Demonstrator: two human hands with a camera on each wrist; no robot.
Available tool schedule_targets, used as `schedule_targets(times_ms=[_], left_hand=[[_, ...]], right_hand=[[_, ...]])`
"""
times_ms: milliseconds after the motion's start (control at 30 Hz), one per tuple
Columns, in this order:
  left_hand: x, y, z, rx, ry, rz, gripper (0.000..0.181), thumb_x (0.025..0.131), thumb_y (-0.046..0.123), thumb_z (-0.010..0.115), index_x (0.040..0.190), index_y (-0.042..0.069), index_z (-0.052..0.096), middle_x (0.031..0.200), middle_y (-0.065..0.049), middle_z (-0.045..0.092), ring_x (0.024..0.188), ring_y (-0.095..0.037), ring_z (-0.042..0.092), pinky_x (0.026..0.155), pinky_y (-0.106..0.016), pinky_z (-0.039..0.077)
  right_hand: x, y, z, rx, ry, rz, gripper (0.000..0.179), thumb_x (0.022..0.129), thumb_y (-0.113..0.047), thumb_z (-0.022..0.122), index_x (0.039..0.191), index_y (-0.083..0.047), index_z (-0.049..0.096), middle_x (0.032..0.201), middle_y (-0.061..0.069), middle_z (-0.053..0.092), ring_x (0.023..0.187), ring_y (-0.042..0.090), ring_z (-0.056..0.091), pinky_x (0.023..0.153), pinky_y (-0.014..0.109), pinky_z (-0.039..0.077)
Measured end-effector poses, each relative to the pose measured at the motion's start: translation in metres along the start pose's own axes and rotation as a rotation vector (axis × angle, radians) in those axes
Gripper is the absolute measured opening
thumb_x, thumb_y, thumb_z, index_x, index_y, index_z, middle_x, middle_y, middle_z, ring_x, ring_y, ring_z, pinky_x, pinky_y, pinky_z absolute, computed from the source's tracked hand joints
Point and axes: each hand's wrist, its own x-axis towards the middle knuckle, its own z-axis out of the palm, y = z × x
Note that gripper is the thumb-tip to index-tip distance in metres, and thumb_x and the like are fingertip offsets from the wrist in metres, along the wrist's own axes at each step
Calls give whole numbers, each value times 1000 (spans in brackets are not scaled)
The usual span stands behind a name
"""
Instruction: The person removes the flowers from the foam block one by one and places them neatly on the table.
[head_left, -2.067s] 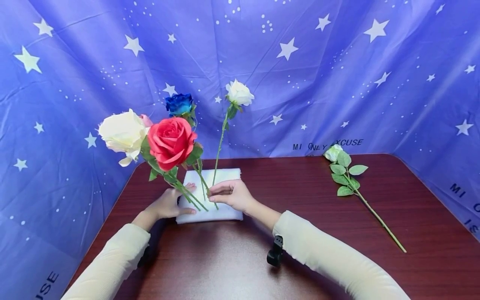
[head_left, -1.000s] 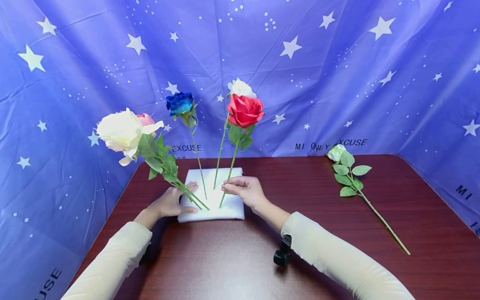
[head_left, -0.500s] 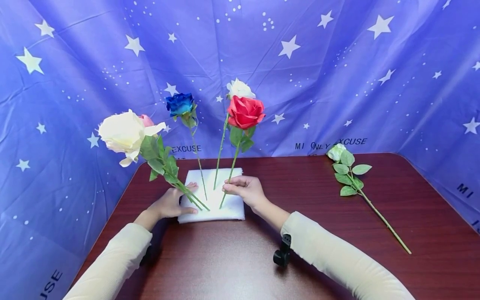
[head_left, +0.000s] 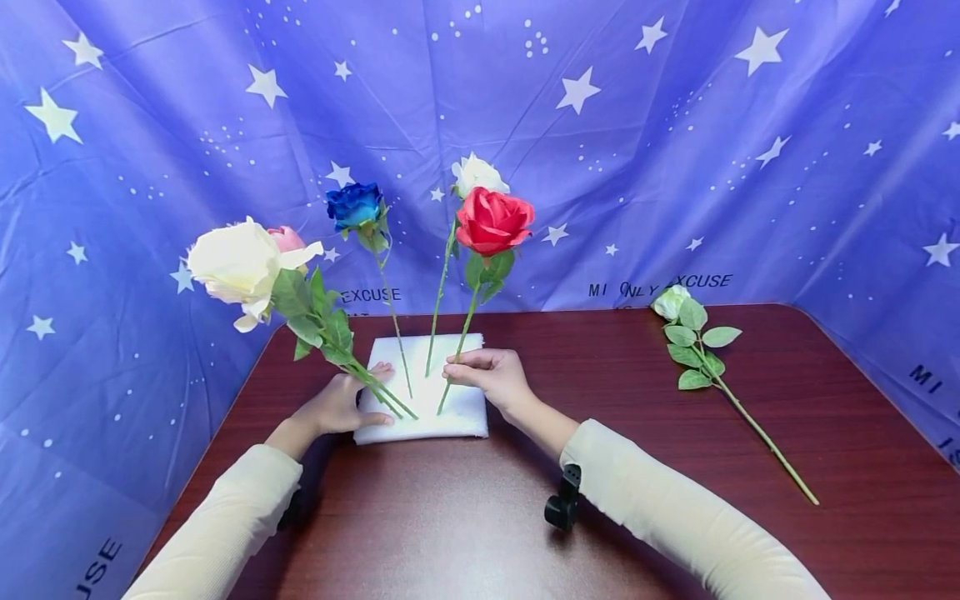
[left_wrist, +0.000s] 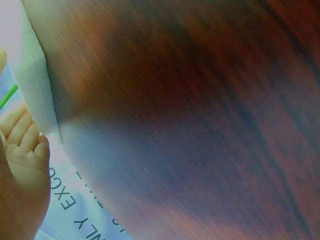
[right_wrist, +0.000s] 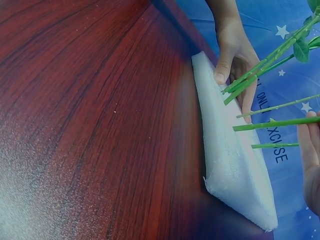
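My right hand (head_left: 495,382) pinches the green stem of a red rose (head_left: 495,221) between thumb and fingers. That stem's lower end meets the top of a white foam block (head_left: 461,423). My left hand (head_left: 341,403) rests on the block's left side, its thumb and fingers spread. Beside that hand, the stems of a large cream rose (head_left: 234,265) and a pink rose (head_left: 286,239) lean left out of the foam. A blue rose (head_left: 356,206) and a small white rose (head_left: 478,174) stand farther back in it. The left wrist view catches only part of the left hand (left_wrist: 25,165).
One more white rose (head_left: 671,303) with green leaves lies on the dark red wooden table (head_left: 600,358) at the right. A blue curtain (head_left: 510,100) with white stars hangs behind and on both sides. Black wrist gear (head_left: 562,500) hangs under the right sleeve.
Two seconds ago the red rose leaned left among the other flowers. My right hand has carried it rightward to the foam's right part. Since a second ago, hands and flowers have hardly moved.
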Motion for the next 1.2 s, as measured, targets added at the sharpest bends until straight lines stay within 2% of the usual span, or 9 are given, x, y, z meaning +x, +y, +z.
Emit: schedule_targets(times_ms=[200, 367, 500, 667, 900, 1200], left_hand=[[-1, 1, 1, 2, 31, 16, 73, 69, 28, 85, 129, -3, 58, 137, -24, 54, 129, -42, 50, 108, -54, 37], [0, 3, 1, -3, 45, 33, 72, 69, 26, 85, 129, -5, 58, 136, -25, 54, 128, -42, 50, 108, -55, 37], [0, 4, 0, -11, 39, 24, 73, 69, 26, 85, 129, -5, 58, 137, -25, 54, 129, -43, 49, 108, -55, 36], [0, 5, -1, -15, -4, -57, 77, 69, 33, 85, 133, 1, 56, 142, -20, 51, 134, -38, 46, 111, -53, 34], [-1, 5, -1, -17, 6, -23, 74, 70, 28, 85, 131, -2, 56, 140, -21, 52, 133, -39, 47, 111, -52, 35], [0, 7, -1, -30, -17, -78, 77, 70, 32, 85, 134, 1, 55, 143, -18, 50, 136, -36, 44, 112, -52, 33]], right_hand=[[1, -1, -1, -21, 13, 0, 28, 76, 5, 75, 98, 20, 65, 77, -7, 75, 75, 8, 73, 79, 33, 60], [1, -4, 0, -92, 45, 8, 19, 75, 3, 77, 90, 12, 70, 71, -11, 73, 72, 5, 71, 75, 26, 60], [1, -6, 0, -137, 59, 15, 25, 73, -2, 80, 92, 12, 70, 72, -10, 74, 70, 3, 70, 73, 22, 59], [2, -6, 0, -106, 35, 19, 30, 76, 0, 77, 98, 17, 67, 77, -6, 76, 72, 3, 71, 76, 26, 60], [3, -6, 0, -57, -8, -1, 29, 79, 4, 73, 101, 20, 65, 76, -4, 76, 73, 6, 73, 80, 32, 60], [1, -9, -1, 5, -43, -23, 28, 82, 9, 67, 105, 23, 61, 78, 0, 76, 87, 27, 75, 81, 35, 59]])
